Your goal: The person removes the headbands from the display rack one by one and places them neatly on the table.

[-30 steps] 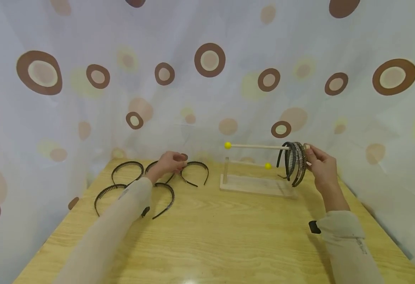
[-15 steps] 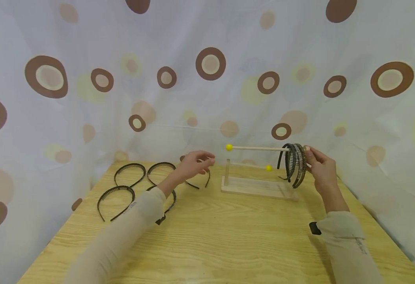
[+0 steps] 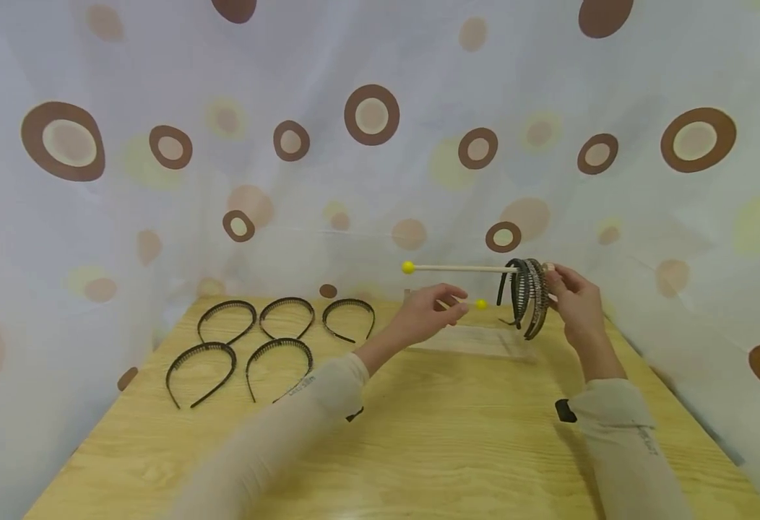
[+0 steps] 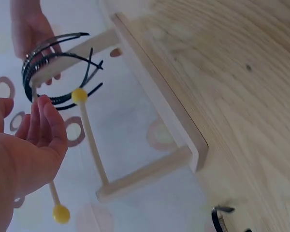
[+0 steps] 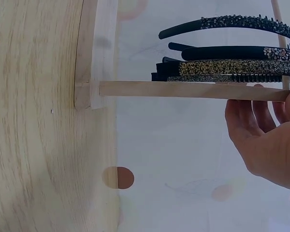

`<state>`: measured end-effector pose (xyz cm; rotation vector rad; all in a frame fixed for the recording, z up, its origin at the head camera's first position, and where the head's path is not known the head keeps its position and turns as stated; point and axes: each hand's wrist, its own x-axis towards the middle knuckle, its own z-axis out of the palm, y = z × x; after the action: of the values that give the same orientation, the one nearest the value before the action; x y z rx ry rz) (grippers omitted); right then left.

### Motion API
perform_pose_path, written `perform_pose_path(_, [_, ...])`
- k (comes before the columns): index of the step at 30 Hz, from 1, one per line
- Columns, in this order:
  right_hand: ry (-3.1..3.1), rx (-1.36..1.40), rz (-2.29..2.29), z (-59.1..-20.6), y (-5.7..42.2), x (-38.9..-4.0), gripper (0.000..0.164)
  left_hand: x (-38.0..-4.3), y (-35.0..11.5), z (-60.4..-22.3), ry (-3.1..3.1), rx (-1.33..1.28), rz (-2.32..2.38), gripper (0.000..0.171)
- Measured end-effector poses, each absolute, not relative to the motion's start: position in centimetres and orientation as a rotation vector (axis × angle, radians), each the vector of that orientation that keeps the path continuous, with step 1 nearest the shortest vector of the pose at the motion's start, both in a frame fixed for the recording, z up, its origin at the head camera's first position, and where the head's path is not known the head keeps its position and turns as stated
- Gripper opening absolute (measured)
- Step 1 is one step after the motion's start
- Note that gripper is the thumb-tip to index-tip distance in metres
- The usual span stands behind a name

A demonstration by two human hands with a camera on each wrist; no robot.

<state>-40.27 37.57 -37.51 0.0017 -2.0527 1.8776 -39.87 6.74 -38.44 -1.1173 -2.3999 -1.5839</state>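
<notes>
A wooden headband rack [image 3: 464,269] with yellow-balled rods stands on the table. Several dark headbands [image 3: 527,296], some with glittery bands [image 5: 222,67], hang at the right end of its upper rod. My right hand [image 3: 578,307] grips the top of the rack's right upright [image 5: 193,90], thumb on the near side. My left hand [image 3: 428,312] hovers before the rack with relaxed fingers and holds nothing. In the left wrist view, the left hand [image 4: 34,150] covers part of the upper rod; whether it touches the rod I cannot tell.
Several more black toothed headbands [image 3: 227,304] lie in two rows on the left of the wooden table [image 3: 419,433]. A patterned curtain [image 3: 380,188] hangs close behind the table and along both sides.
My left hand has moved right, from above the loose headbands to in front of the rack, holding nothing. My right hand keeps its grip on the upright.
</notes>
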Motion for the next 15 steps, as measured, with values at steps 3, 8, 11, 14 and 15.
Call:
perform_pose_path(3, [-2.067, -0.006, 1.867, -37.4, 37.5, -40.3, 0.066, -39.5, 9.5, -38.7, -2.381, -1.07, -1.583, 0.035])
perform_pose_path(8, [-2.08, -0.024, 1.834, -37.5, 37.4, -40.5, 0.065, -38.9, 13.5, -38.8, -2.333, -0.943, -1.681, 0.033])
perform_pose_path(11, [-2.088, -0.041, 1.794, -37.7, 37.3, -40.5, 0.063, -38.7, 15.4, -38.5, -2.266, -0.797, -1.839, 0.033])
perform_pose_path(14, [-2.085, -0.05, 1.761, -37.8, 37.3, -40.6, 0.062, -38.8, 17.0, -38.1, -2.19, -0.65, -1.995, 0.032])
perform_pose_path(15, [-2.081, -0.046, 1.763, -37.8, 37.3, -40.6, 0.062, -38.9, 17.4, -38.0, -2.168, -0.609, -2.038, 0.032])
